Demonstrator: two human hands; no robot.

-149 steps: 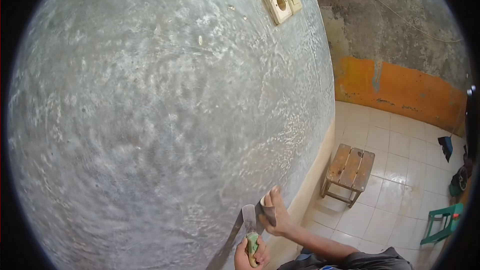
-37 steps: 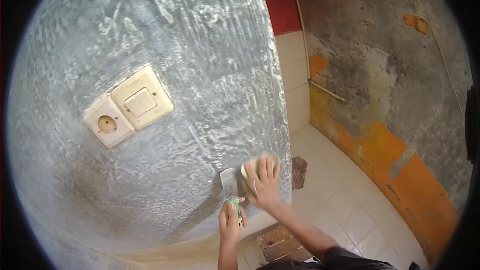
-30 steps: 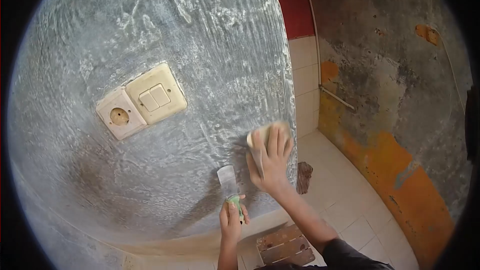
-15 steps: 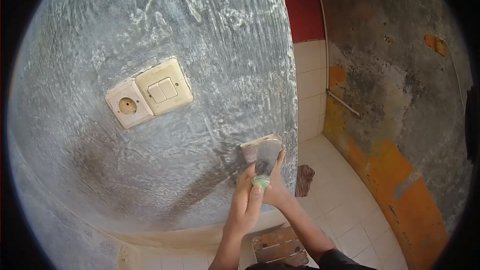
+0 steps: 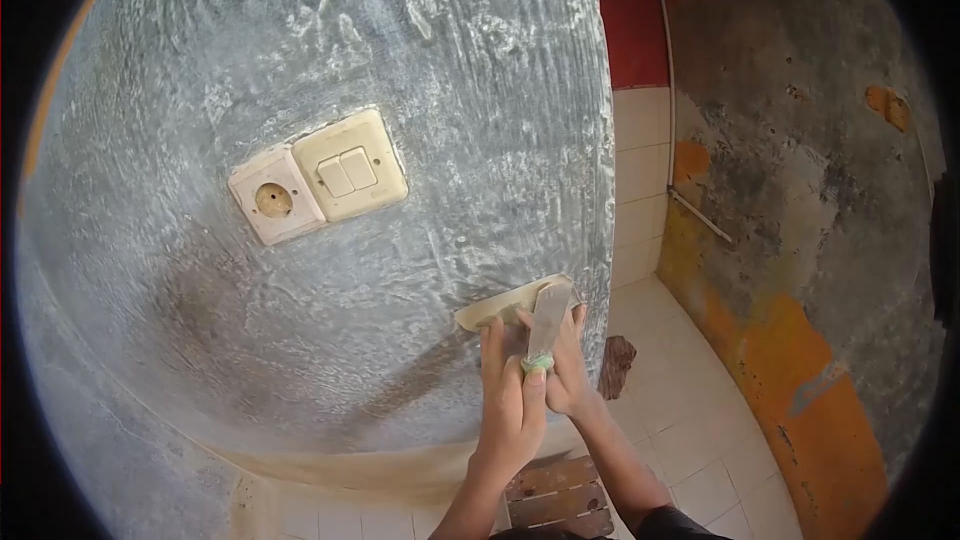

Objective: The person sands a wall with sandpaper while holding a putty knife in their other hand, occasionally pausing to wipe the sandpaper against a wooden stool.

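A putty knife (image 5: 549, 320) with a narrow grey blade and a green handle end points up and away from me, low in front of the grey wall. My left hand (image 5: 512, 405) is closed on its handle, the thumb pressing the green part, while the other fingers reach up to a wide, pale scraper blade (image 5: 500, 306). This wide blade lies along the wall surface behind the knife. From the right, my right hand (image 5: 570, 370) grips it, fingers at its lower edge; the knife partly hides that grip.
Up and left, a socket (image 5: 275, 198) and a double light switch (image 5: 348, 172) are set in the grey wall (image 5: 480, 140), which ends just right of my hands. Below stands a slatted wooden stool (image 5: 560, 495). A brown cloth (image 5: 617, 365) lies on the tiled floor (image 5: 690, 410).
The wide blade has turned and shows more of its length toward the left. The knife stands more upright, and my left fingers have straightened out. The view has shifted slightly.
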